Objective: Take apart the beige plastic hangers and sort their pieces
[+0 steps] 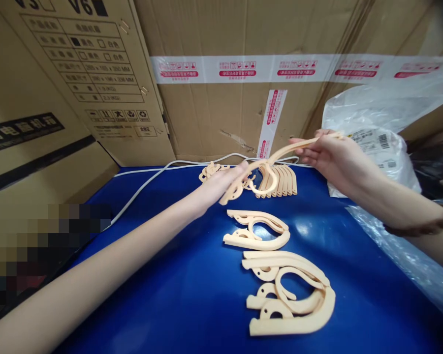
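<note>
A cream folding clothes hanger (268, 162) is held spread out above the table between both hands. My left hand (227, 181) is closed around its left arm, near the end with the small notch. The right arm rises to my right hand (328, 150), whose thumb and fingers pinch it near the tip. The hanger's hook hangs down in the middle. Below the hands lies a folded hanger (280, 242), and nearer to me is a stack of folded hangers (327, 300), overlapping one another.
Behind the hands lie a row of hanger arms (286, 182) and a pile of small cream parts (211, 171) on the blue table (162, 295). A white cable (140, 194) runs along the back. Cardboard boxes (206, 118) wall the back and left; a white plastic bag (402, 162) stands right.
</note>
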`<action>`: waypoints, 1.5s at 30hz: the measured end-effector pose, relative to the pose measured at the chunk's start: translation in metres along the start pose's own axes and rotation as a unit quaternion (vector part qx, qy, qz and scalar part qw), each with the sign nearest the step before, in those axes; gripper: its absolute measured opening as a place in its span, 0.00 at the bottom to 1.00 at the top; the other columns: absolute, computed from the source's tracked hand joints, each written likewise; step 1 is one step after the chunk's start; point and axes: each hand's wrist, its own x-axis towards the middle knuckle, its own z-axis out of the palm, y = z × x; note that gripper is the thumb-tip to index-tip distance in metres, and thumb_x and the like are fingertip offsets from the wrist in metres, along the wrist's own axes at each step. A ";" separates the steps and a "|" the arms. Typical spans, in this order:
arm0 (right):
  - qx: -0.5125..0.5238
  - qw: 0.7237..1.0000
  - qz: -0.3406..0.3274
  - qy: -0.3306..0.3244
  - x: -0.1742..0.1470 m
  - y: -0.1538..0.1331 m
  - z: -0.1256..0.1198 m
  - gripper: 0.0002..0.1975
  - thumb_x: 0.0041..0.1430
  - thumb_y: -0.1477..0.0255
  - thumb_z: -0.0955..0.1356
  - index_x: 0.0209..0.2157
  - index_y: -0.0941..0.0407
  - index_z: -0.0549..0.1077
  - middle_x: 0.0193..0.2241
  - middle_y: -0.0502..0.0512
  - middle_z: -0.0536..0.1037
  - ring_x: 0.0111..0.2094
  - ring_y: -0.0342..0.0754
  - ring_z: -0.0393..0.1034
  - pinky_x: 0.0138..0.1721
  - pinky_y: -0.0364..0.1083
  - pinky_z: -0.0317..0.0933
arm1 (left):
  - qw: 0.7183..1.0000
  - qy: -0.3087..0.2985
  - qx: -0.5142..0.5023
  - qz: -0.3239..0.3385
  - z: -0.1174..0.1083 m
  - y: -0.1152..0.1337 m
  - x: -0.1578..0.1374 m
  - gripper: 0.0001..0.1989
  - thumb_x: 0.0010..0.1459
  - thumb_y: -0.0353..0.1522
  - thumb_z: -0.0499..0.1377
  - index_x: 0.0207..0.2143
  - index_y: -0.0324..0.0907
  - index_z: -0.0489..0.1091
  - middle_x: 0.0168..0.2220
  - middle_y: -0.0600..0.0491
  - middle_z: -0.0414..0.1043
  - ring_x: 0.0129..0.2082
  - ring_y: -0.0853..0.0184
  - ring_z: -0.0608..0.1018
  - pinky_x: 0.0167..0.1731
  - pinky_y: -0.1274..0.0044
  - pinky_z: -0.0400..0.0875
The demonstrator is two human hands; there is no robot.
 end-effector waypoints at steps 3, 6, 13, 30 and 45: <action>-0.093 0.994 -0.044 -0.029 0.004 0.009 -0.010 0.10 0.46 0.76 0.73 0.28 0.55 0.67 0.28 0.50 0.75 0.30 0.41 0.69 0.34 0.42 0.61 | 0.982 0.007 -0.183 -0.041 0.010 0.011 -0.014 0.15 0.59 0.34 0.62 0.47 0.38 0.69 0.55 0.43 0.70 0.45 0.61 0.79 0.40 0.73 0.76; -0.344 0.919 -0.172 -0.089 0.004 0.014 -0.014 0.12 0.51 0.65 0.73 0.34 0.56 0.71 0.29 0.52 0.76 0.30 0.45 0.70 0.33 0.45 0.61 | 0.964 -0.030 -0.258 -0.059 0.012 0.019 -0.017 0.12 0.61 0.29 0.60 0.47 0.38 0.66 0.55 0.41 0.69 0.39 0.63 0.81 0.34 0.75 0.78; -0.708 0.633 -0.285 -0.129 -0.015 0.015 0.008 0.19 0.69 0.63 0.57 0.49 0.57 0.72 0.33 0.60 0.81 0.30 0.52 0.74 0.25 0.46 0.52 | 0.904 -0.139 -0.378 -0.143 0.017 0.030 -0.011 0.08 0.58 0.21 0.54 0.39 0.39 0.62 0.40 0.45 0.75 0.26 0.73 0.77 0.16 0.87 0.65; -0.622 0.780 0.027 -0.062 0.052 0.053 -0.009 0.17 0.58 0.67 0.64 0.43 0.61 0.77 0.37 0.65 0.80 0.41 0.60 0.75 0.38 0.52 0.66 | 0.990 -0.021 -0.063 -0.121 0.010 0.006 -0.003 0.21 0.60 0.48 0.55 0.48 0.44 0.65 0.44 0.46 0.66 0.23 0.73 0.66 0.10 0.82 0.46; -0.712 0.700 0.011 -0.043 0.043 0.064 0.017 0.19 0.62 0.65 0.61 0.49 0.59 0.74 0.39 0.66 0.80 0.47 0.62 0.73 0.41 0.53 0.63 | 0.972 0.014 -0.172 -0.162 0.009 0.018 -0.006 0.24 0.58 0.54 0.54 0.40 0.43 0.65 0.40 0.49 0.64 0.19 0.77 0.60 0.11 0.85 0.46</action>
